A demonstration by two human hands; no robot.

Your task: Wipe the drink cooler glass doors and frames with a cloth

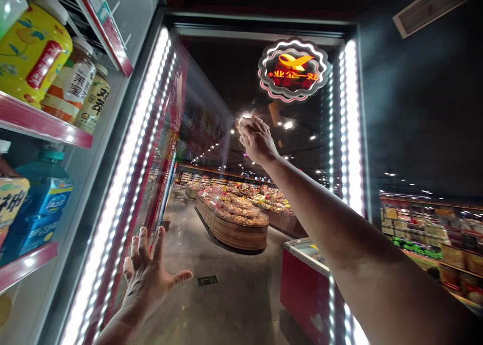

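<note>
I face an open drinks cooler with its glass door (211,149) swung out in front of me. My left hand (147,277) is open, fingers spread, low down by the door's lit left edge (113,219). My right hand (257,138) is stretched up against the glass below a round glowing logo (293,69). Its fingers are curled and pressed together; what they hold, if anything, is hidden. On the cooler's red-edged shelves (45,126) to my left stand a yellow bottle (32,51), two smaller jars (77,86) and a blue bottle (43,209).
Through the glass I see a shop floor with a wooden display island (236,224) heaped with goods. A red chest freezer (307,279) stands close on the right. Stocked shelves (433,239) run along the far right wall. LED strips (350,128) line the door's right side.
</note>
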